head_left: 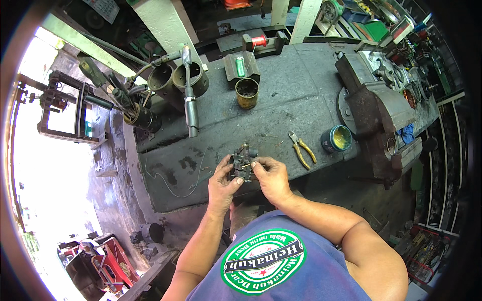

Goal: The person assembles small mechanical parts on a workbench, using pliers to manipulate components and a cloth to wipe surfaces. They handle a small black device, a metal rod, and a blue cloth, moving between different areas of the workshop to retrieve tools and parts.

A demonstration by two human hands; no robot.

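Note:
Just above the bench's near edge, my left hand [220, 186] is closed round a small dark mechanical part [241, 171] that looks like a carburetor, with its thumb along the lower side. The part has a round opening at its left and a cylindrical piece at the top. My right hand [270, 176] comes to it from the right, thumb and fingers pinched at a small thin brass-coloured piece [245, 165] against the part. Whether that piece is loose or fixed is too small to tell. Yellow-handled pliers [302, 149] lie on the bench to the right of my hands.
A grease tub [336, 138] stands right of the pliers, before a large bench vise [374, 103]. Farther back are a rusty can [247, 94], a metal block [233, 67] and a red wire spool [258, 41]. A socket tool [191, 108] and thin wire [173, 193] are left.

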